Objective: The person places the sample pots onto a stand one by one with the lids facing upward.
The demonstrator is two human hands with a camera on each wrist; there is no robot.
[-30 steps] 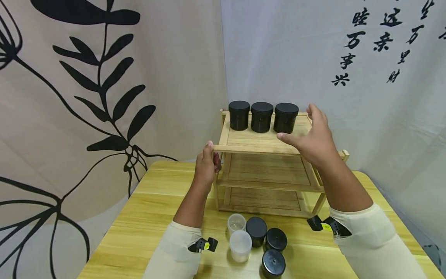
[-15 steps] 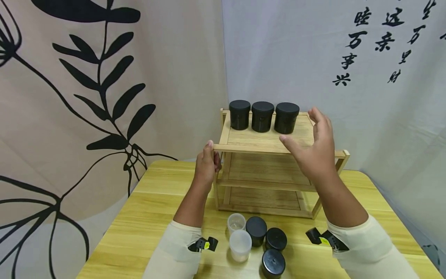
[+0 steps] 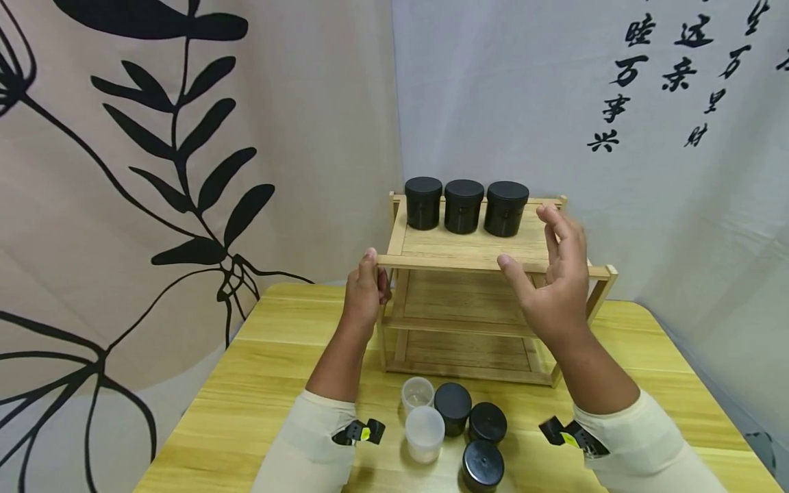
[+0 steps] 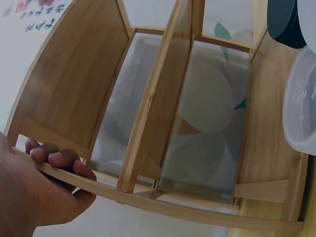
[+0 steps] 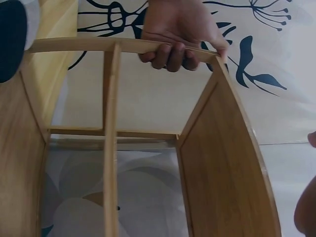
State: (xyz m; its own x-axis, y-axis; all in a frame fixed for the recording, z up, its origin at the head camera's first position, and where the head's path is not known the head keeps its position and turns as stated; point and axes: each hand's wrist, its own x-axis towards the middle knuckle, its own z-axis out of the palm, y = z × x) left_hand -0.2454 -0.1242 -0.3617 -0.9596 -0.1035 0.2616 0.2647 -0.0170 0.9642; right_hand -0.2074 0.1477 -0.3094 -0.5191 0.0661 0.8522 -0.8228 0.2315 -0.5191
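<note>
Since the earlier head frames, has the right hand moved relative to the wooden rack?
Yes. The right hand has drawn back and down from the rack's top shelf toward the person, fingers open, holding nothing.

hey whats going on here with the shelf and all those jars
A person steadies a small three-tier wooden shelf rack on a yellow wooden table. Their left hand grips the top tier's front left corner. Their right hand hovers open in front of the right side of the rack, holding nothing. Three black lidded jars stand in a row at the back of the top tier. In front of the rack, on the table, sit three more black jars and two clear plastic cups.
</note>
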